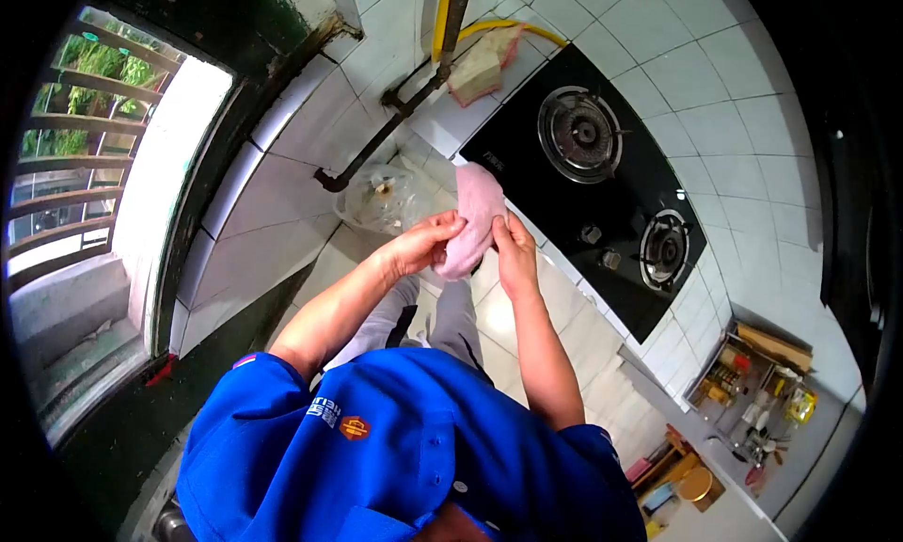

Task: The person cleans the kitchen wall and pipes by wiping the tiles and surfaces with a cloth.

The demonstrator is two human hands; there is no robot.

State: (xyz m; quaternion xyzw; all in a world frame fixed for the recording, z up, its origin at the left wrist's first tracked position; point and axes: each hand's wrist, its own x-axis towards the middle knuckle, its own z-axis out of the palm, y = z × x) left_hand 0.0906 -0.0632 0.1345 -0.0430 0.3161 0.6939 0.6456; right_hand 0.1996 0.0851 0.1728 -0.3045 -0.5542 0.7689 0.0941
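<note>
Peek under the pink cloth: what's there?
Past the edges of the pink cloth, I see pale floor tiles below. The left grip and right grip hold it; whatever is directly beneath is covered, so I can't tell.

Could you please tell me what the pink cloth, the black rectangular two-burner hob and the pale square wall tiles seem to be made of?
The pink cloth looks like matte textile, soft and without shine; its fibre is unclear. The black rectangular two-burner hob seems topped with glass or coated metal, being flat and smooth. The pale square wall tiles are probably glazed ceramic, given their regular joints.
</note>
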